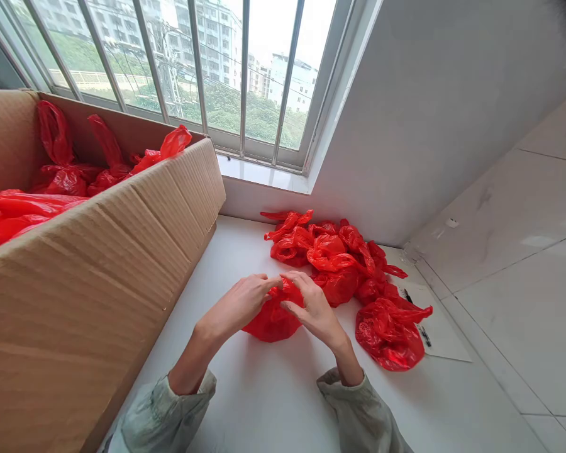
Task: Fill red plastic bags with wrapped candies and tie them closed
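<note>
A red plastic bag [274,322] rests on the white tabletop in front of me, with both hands around its top. My left hand [245,301] comes in from the left, its fingers closed together at the bag's gathered top; its fingertips are partly hidden. From the other side, my right hand [315,309] curves over the bag. Its thumb and fingers are apart, red plastic showing between them, and its fingertips come close to those of the left hand. Just beyond lies a pile of knotted red plastic bags [330,251].
A large cardboard box [122,251] with several red bags [66,179] inside stands at left. Another knotted red bag [390,336] sits at right, beside a pale flat sheet [446,327] with dark marks. A barred window [226,75] and grey wall [405,113] rise behind.
</note>
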Available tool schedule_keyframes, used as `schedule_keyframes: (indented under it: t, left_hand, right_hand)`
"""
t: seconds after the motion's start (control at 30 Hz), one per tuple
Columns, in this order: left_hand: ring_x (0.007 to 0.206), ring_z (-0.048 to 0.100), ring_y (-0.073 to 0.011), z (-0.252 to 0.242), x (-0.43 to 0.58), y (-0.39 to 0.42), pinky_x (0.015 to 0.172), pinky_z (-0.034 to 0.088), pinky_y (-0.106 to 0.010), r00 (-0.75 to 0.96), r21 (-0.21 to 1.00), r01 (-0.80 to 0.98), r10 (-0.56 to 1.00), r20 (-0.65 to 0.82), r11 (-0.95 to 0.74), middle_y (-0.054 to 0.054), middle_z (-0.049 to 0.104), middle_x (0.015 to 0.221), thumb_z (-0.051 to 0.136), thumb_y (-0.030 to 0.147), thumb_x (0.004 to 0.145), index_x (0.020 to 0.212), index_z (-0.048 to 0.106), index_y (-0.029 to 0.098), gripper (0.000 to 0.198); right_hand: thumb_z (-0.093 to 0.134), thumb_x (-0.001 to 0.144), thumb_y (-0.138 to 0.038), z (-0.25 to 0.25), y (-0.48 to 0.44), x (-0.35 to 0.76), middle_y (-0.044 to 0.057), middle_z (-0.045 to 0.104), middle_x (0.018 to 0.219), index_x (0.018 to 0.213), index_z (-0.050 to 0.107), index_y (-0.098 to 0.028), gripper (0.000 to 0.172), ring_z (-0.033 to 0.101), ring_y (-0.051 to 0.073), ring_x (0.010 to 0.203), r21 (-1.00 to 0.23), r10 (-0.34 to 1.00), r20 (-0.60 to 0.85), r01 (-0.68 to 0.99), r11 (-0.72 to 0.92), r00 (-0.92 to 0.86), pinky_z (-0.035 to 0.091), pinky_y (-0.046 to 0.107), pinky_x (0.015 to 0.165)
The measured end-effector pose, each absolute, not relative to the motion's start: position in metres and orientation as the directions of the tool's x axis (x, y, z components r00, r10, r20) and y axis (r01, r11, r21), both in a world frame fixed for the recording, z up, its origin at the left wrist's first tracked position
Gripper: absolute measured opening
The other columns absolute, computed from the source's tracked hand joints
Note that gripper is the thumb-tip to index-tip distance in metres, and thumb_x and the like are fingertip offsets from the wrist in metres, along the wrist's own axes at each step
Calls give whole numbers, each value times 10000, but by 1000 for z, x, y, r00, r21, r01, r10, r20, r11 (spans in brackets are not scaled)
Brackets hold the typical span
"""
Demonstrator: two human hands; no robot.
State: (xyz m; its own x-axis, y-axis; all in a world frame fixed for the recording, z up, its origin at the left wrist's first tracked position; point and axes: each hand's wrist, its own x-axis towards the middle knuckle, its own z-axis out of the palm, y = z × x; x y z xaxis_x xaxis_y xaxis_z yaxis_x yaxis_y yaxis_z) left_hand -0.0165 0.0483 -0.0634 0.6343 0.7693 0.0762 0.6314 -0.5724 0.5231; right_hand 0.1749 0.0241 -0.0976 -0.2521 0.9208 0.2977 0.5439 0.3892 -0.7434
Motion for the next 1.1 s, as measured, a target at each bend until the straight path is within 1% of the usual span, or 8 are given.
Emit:
schedule_keyframes:
  t: [0.17, 0.37, 0.6, 0.7, 0.87, 0.93, 1.03, 1.1]
  left_hand:
    - [582, 459, -127, -58, -27, 49, 531, 300, -252, 604, 530, 656, 795, 57, -537, 2, 567, 748, 293, 17, 794, 869, 563, 207, 338]
    - [649, 470, -142, -56, -39, 53, 552, 286, -259, 501, 548, 697, 861, 90, -463, 13, 554, 723, 364, 53, 744, 752, 447, 207, 175]
    - [642, 424, -146, -51, -44, 54, 574, 289, -273, 403, 566, 723, 907, 122, -397, 19, 502, 681, 337, 31, 701, 733, 385, 210, 189]
    - [667, 447, -152, -51, -46, 52, 587, 331, -270, 438, 557, 715, 892, 112, -422, 10, 515, 732, 345, 34, 710, 767, 410, 212, 198]
    - [957, 511, -222, -55, -34, 46, 775, 447, -317, 572, 526, 671, 816, 82, -523, -46, 574, 975, 517, 105, 712, 870, 504, 209, 189]
    - [1041, 484, -242, -56, -24, 44, 829, 443, -339, 593, 508, 658, 798, 107, -556, -61, 570, 1016, 522, 124, 766, 869, 516, 207, 132]
    - [1044, 474, -236, -56, -14, 43, 819, 426, -333, 602, 476, 654, 786, 143, -588, -60, 562, 952, 419, 103, 857, 793, 496, 203, 141]
    - [951, 496, -222, -56, -13, 44, 750, 419, -317, 606, 462, 663, 785, 129, -589, -47, 559, 867, 376, 90, 876, 756, 475, 201, 191]
  right_hand:
    - [557, 814, -165, -100, 27, 175, 31, 732, 892, 861, 700, -215, 159, 661, 192, 843, -781, 954, 272, 550, 297, -129, 497, 307, 794]
    - [541, 750, -235, -89, 25, 206, 7, 685, 751, 767, 642, -201, 107, 616, 171, 686, -816, 969, 233, 558, 151, 79, 472, 269, 660]
    - [443, 670, -203, -93, 27, 221, -24, 568, 622, 670, 541, -212, 98, 505, 147, 576, -830, 968, 168, 556, 38, 185, 392, 231, 508]
    - [418, 653, -164, -97, 27, 222, -13, 626, 702, 754, 576, -212, 194, 556, 162, 639, -819, 980, 159, 570, 64, 118, 433, 241, 567]
    - [472, 701, -103, -96, 19, 211, 40, 689, 1046, 1123, 616, -230, 464, 622, 214, 984, -767, 971, 178, 596, 237, -157, 473, 346, 912]
    - [534, 771, -160, -94, 18, 205, 56, 662, 1114, 1154, 612, -237, 398, 603, 223, 1039, -731, 954, 197, 615, 296, -226, 463, 371, 950]
    - [594, 811, -232, -90, 19, 198, 52, 669, 990, 938, 669, -214, 149, 611, 224, 943, -719, 956, 253, 632, 288, -148, 475, 358, 876]
    - [594, 822, -237, -89, 21, 197, 43, 674, 905, 823, 667, -200, 81, 612, 215, 884, -743, 953, 297, 611, 272, -63, 465, 335, 837]
